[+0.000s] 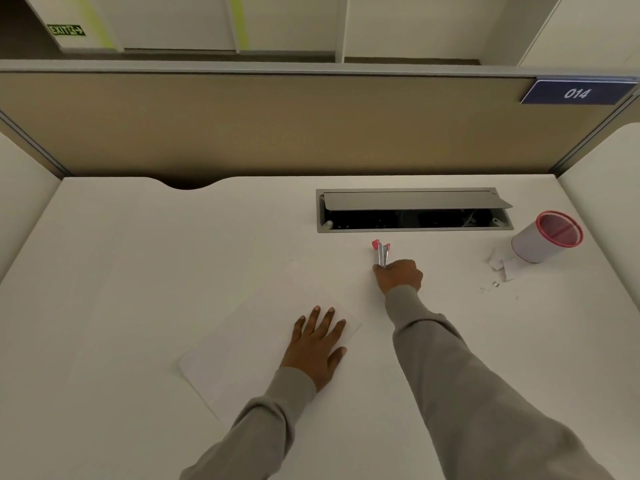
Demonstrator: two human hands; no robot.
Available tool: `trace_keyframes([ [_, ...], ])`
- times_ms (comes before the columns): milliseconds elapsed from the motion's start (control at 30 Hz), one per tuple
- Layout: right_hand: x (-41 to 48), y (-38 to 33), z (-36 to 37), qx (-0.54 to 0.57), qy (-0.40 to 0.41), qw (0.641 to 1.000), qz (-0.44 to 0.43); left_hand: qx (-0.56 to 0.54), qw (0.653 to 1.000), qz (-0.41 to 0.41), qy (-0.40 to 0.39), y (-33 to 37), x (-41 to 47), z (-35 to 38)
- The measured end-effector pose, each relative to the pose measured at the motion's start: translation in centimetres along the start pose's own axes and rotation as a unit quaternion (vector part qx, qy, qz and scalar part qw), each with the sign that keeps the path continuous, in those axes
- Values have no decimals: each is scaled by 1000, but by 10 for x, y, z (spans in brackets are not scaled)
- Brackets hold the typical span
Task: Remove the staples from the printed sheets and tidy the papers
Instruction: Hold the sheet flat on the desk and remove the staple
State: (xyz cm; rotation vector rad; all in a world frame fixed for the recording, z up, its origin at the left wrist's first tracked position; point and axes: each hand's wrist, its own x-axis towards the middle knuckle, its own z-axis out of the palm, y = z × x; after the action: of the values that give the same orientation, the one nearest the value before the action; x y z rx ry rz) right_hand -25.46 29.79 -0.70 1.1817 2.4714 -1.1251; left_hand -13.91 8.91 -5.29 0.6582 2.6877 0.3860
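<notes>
An office cubicle: a tan partition panel (242,133) beyond the right hand (398,277), a number plate (576,93) reading 014 up to its right, a cable hatch (414,209) in the white desk (138,271) just past it.

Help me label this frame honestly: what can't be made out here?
Head view only:
Staple remover: its lower end is hidden inside the right hand.
Papers: overexposed; print, stapling and sheet count unreadable; the left hand covers part.
Scraps beside the cup: too small to identify.
Cable box: interior too dark.
</notes>
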Motion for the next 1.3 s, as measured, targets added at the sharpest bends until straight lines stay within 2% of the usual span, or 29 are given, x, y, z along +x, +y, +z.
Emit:
trace_keyframes([
  [67, -9, 6, -2, 133, -48, 988, 54, -57, 997, 1, 44, 2, -1, -5],
  [100, -18, 10, -2, 225, -88, 966, 86, -105, 992, -6, 76, 5, -1, -9],
  [167, -39, 20, -1, 388, -163, 896, 139, -223, 964, -48, 140, 15, 1, -22],
  [267, -73, 32, 1, 498, -250, 814, 167, -414, 880, -119, 199, 35, 6, -49],
  [333, -90, 39, 2, 524, -287, 785, 166, -452, 857, -128, 213, 44, 10, -60],
  [467, -115, 45, 1, 556, -298, 755, 179, -509, 817, -135, 234, 54, 7, -66],
  [600, -129, 48, -5, 591, -284, 731, 188, -652, 713, -179, 184, 60, 1, -67],
  [700, -138, 50, -9, 589, -276, 737, 182, -686, 683, -182, 174, 64, -6, -67],
  [833, -150, 55, -14, 584, -266, 745, 183, -759, 604, -187, 155, 72, -14, -71],
  [900, -153, 55, -21, 557, -257, 775, 152, -771, 590, -188, 149, 71, -15, -71],
  [1000, -148, 64, -31, 450, -181, 874, 38, -769, 589, -204, 146, 64, -17, -71],
  [1067, -141, 74, -39, 298, -77, 945, -106, -770, 588, -210, 135, 58, -17, -71],
  [1100, -136, 78, -43, 200, -36, 958, -202, -768, 591, -209, 131, 56, -17, -71],
  [1133, -131, 82, -45, 98, -6, 949, -300, -765, 596, -207, 128, 53, -17, -71],
  [1167, -127, 83, -48, 0, 18, 926, -378, -761, 603, -205, 123, 52, -16, -72],
  [1200, -123, 82, -49, -81, 38, 899, -428, -757, 611, -201, 119, 52, -16, -73],
  [1300, -119, 76, -50, -184, 77, 847, -493, -747, 632, -178, 103, 55, -14, -77],
])
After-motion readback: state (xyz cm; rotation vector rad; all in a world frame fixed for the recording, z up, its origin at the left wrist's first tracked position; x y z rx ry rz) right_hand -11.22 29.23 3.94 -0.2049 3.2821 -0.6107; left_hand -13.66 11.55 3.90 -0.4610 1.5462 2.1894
